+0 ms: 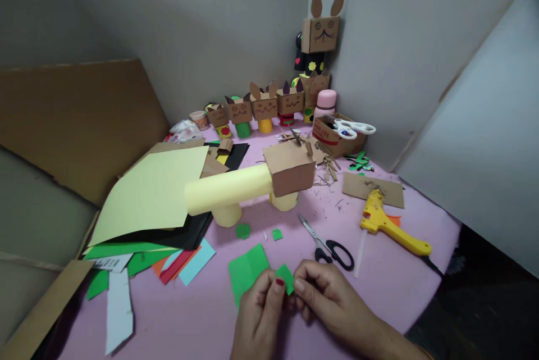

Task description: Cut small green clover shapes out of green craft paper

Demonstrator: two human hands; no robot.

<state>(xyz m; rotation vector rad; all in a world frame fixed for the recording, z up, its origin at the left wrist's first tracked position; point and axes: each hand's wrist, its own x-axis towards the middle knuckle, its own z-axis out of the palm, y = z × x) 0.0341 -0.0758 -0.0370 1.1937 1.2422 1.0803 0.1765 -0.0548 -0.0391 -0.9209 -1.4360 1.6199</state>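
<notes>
Both my hands pinch a small green paper piece (286, 277) low over the pink table (202, 315). My left hand (257, 309) grips its left side with thumb and forefinger. My right hand (324, 295) grips its right side, fingers curled. A larger green paper sheet (246, 270) lies flat just left of my hands. Black-handled scissors (326, 243) lie shut just beyond my right hand. A yellow paper-tube animal with a brown cardboard head (252, 183) stands behind them.
A yellow glue gun (391, 225) lies at right beside a cardboard scrap (373, 188). Stacked coloured paper sheets (151, 203) cover the left. Several cardboard box figures (265, 106) line the back wall, near a box with white scissors (343, 132). Green snippets (243, 231) dot the table.
</notes>
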